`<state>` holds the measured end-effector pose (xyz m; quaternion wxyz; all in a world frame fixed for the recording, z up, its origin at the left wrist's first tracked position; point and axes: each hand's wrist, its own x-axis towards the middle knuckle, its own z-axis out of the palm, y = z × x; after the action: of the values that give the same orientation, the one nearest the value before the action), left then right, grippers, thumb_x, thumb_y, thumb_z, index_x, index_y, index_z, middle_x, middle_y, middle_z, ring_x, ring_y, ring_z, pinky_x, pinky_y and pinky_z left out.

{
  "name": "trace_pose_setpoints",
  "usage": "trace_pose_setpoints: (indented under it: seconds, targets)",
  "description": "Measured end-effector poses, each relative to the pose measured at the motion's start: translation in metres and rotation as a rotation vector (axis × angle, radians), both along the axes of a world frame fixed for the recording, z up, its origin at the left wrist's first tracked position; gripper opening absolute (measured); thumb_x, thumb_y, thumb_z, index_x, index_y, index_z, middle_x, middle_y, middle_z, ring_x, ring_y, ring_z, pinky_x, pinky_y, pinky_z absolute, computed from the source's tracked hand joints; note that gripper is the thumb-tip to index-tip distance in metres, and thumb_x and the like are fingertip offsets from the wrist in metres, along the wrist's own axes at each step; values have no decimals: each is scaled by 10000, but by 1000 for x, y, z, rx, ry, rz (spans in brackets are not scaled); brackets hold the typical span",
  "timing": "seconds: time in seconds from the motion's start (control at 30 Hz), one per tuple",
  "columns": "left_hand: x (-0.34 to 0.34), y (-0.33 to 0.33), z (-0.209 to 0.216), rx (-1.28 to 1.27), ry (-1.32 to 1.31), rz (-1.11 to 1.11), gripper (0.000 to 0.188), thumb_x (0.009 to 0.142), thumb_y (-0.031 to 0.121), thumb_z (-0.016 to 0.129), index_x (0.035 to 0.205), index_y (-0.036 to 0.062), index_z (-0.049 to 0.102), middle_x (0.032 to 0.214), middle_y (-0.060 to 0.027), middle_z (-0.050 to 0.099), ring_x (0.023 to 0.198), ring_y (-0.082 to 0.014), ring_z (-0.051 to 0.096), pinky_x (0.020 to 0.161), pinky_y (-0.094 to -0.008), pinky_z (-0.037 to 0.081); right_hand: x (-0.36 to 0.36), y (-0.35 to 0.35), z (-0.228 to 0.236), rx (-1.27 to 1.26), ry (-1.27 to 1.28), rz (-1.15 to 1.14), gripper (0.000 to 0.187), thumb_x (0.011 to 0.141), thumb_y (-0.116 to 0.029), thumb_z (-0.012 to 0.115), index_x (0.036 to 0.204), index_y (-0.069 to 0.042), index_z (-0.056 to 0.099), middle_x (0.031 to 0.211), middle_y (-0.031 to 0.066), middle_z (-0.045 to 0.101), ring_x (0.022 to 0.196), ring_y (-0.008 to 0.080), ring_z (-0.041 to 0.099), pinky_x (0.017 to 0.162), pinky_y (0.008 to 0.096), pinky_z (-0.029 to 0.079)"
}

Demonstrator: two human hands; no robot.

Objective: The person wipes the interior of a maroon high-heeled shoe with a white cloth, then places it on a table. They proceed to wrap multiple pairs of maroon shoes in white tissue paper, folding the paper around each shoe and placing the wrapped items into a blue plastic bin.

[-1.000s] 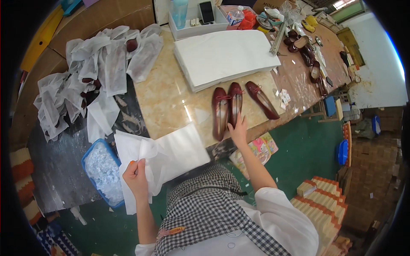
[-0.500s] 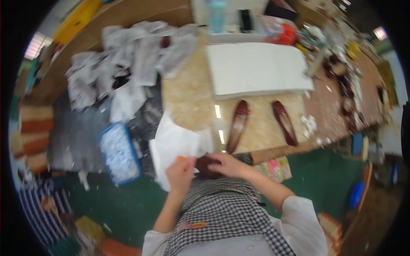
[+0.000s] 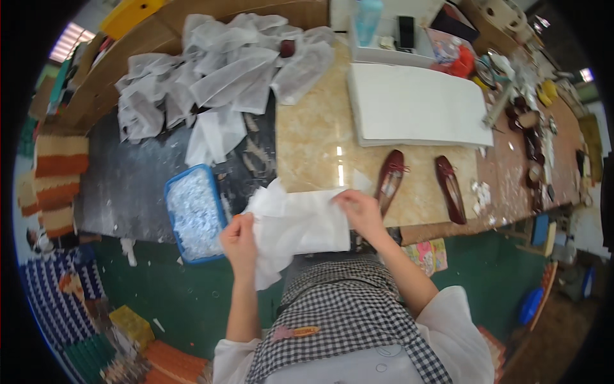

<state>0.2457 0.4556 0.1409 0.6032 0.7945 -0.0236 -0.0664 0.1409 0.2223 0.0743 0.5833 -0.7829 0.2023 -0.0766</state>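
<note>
Thin white wrapping paper (image 3: 300, 221) is spread between my two hands in front of my waist. My left hand (image 3: 239, 243) is closed on its left side, with a bit of orange at the fingertips. At the upper right edge, my right hand (image 3: 361, 214) pinches the paper between thumb and fingers. Whatever lies beneath or inside the paper is hidden. Just past my right hand, a dark red flat shoe with a bow (image 3: 391, 179) rests on the marble-patterned surface, and a matching shoe (image 3: 451, 189) lies to its right.
A blue basket of white-blue bits (image 3: 195, 217) stands left of my left hand. Crumpled white paper bundles (image 3: 217, 77) are heaped at the far left. Beyond the shoes sits a thick stack of white sheets (image 3: 422, 105). Dark red shoes (image 3: 529, 137) and scraps line the right side.
The dark red thing under my right hand has gone from sight. My hands have moved apart, drawing the white paper out flat between them. The view has shifted slightly.
</note>
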Motion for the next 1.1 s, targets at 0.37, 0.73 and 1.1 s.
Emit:
trace_pose_setpoints:
  seconds: [0.37, 0.73, 1.1]
  targets:
    - [10, -58, -47, 501, -347, -376, 108, 796, 127, 662, 767, 24, 649, 627, -93, 546, 512, -247, 499, 487, -335, 379, -119, -50, -7, 182, 160, 47, 573, 766, -85, 644, 1303, -30, 451, 1256, 180, 493, 1128, 360, 457, 980, 410, 369]
    - [-13, 3, 34, 243, -320, -85, 124, 817, 82, 643, 741, -15, 642, 617, -57, 561, 529, -133, 492, 493, -271, 369, 78, 61, 56, 668, -33, 194, 499, 862, -171, 623, 1288, 10, 438, 1096, 106, 603, 988, 140, 586, 782, 271, 488]
    - [-8, -6, -2, 97, -79, -25, 258, 864, 82, 604, 657, -27, 494, 608, 61, 382, 590, -39, 315, 512, -236, 243, -40, -58, -7, 33, 138, 125, 187, 780, -132, 667, 907, 2, 637, 876, 136, 660, 855, 229, 638, 773, 340, 489]
